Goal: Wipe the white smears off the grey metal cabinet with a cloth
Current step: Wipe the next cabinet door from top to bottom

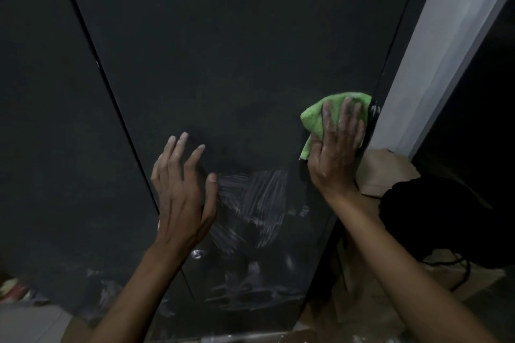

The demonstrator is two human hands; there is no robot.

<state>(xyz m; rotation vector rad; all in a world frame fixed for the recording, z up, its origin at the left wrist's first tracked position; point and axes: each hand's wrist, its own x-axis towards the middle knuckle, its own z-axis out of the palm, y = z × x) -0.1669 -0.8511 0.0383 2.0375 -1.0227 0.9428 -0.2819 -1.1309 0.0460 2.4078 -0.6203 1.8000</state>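
The dark grey metal cabinet (223,50) fills most of the view, with a seam between its two doors running down the left. White smears (253,203) streak the right door low down, with fainter marks below them. My right hand (337,145) presses a green cloth (315,117) flat against the door near its right edge, fingers straight. My left hand (181,189) rests against the door just left of the smears, fingers spread and relaxed, holding nothing.
A pale wall corner (446,50) rises right of the cabinet. Beside the cabinet's right side lie a beige bag (381,172) and a black bundle (434,217) with a cable. A small round lock (197,253) sits on the door. Light floor (25,323) shows at bottom left.
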